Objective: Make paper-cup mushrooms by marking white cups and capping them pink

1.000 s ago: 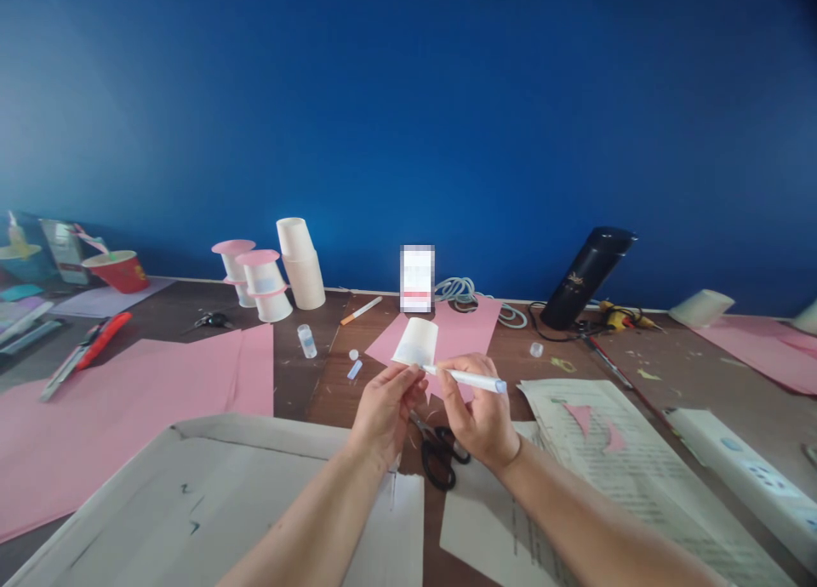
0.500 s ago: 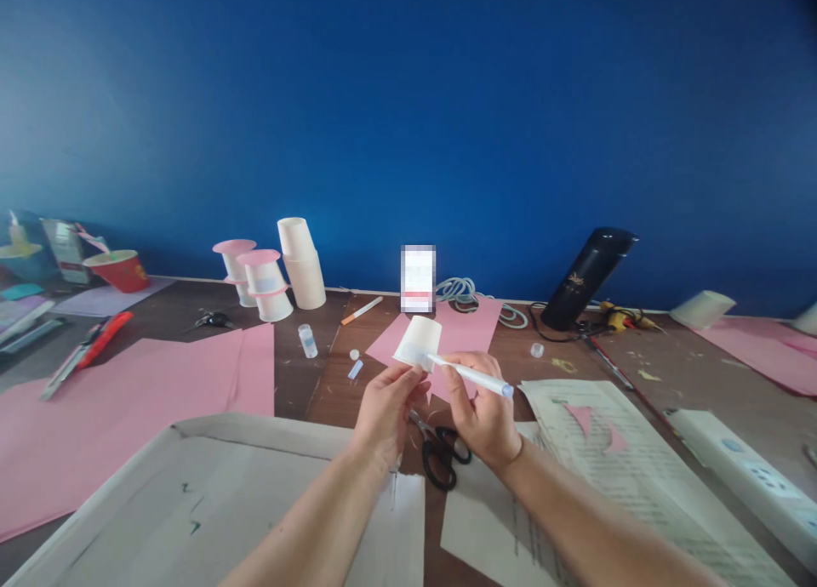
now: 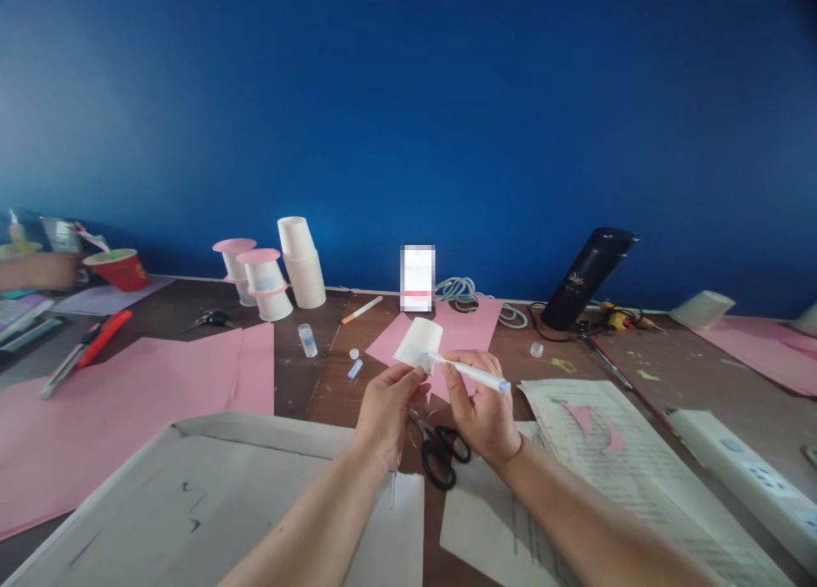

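Note:
A white paper cup (image 3: 421, 336), tilted with its bluish patch toward me, is pinched at its lower edge by my left hand (image 3: 386, 408). My right hand (image 3: 482, 413) grips a white marker (image 3: 476, 374) with a pale blue end, and the marker's tip meets the cup's side at the bluish patch. Black-handled scissors (image 3: 440, 455) lie on the table between my wrists. Under and behind the cup is pink paper (image 3: 469, 319). Left of it are a glue stick (image 3: 307, 340) and a small cap (image 3: 354, 354).
Pink-topped paper cup pairs (image 3: 263, 276) and stacked white cups (image 3: 303, 264) stand at the back left. A dark flask (image 3: 587, 272) leans at the right, beyond printed sheets (image 3: 593, 451) and a power strip (image 3: 746, 476). A red utility knife (image 3: 89, 349) lies left.
Another person's hand has come in at the far left edge, near the red cup. My hands, the cup and the marker have barely shifted.

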{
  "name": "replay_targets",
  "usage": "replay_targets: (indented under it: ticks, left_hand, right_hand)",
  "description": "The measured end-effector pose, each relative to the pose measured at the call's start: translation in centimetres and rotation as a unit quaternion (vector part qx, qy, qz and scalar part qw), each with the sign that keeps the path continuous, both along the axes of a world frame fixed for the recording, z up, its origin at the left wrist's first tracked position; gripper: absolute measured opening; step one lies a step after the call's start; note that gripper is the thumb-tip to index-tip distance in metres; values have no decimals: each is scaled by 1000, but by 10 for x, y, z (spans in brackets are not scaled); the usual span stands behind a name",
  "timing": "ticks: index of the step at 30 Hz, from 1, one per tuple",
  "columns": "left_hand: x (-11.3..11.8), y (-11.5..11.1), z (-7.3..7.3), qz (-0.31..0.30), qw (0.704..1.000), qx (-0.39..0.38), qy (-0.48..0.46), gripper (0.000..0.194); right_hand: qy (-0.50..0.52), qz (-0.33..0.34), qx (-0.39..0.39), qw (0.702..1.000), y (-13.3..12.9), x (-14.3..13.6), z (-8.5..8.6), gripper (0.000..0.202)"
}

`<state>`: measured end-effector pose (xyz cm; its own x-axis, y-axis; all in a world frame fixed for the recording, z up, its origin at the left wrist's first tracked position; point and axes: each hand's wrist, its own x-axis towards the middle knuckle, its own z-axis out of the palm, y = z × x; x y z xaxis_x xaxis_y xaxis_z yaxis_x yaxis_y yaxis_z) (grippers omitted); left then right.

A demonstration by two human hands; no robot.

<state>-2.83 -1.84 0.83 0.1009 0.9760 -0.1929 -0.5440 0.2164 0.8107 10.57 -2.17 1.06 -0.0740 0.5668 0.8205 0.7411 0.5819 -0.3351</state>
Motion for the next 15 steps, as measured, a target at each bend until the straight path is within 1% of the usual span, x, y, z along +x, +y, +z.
replay_targets:
  ticks: [8,15]
  left_hand:
    - [0,0,-4,-7,999,3,35,28]
    - [0,0,-1,-11,999,0,44,33]
  right_hand:
    - [5,4,9,1000,0,0,1,9]
    - [3,-5,6,1000,-1,0,2,7]
